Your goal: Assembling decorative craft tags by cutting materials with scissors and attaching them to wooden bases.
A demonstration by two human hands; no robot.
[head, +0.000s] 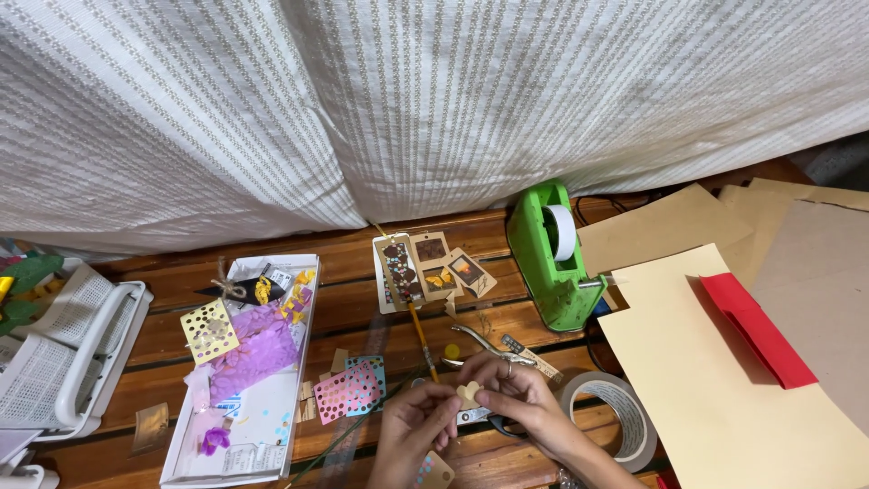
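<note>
A small cream paper cutout [468, 394] is pinched between the fingertips of both hands, the left hand [415, 427] and the right hand [523, 403] each closed on one edge. It sits low and left of the green tape dispenser [550, 256], with a tape roll [613, 418] below that dispenser and a white tray [253, 362] of coloured scraps far to its left.

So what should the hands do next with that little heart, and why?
Probably lower the small cream heart cutout toward the tan tag under the left hand. Both hands, the right hand too, pinch it just above that tag, and nothing sits between them.
</note>
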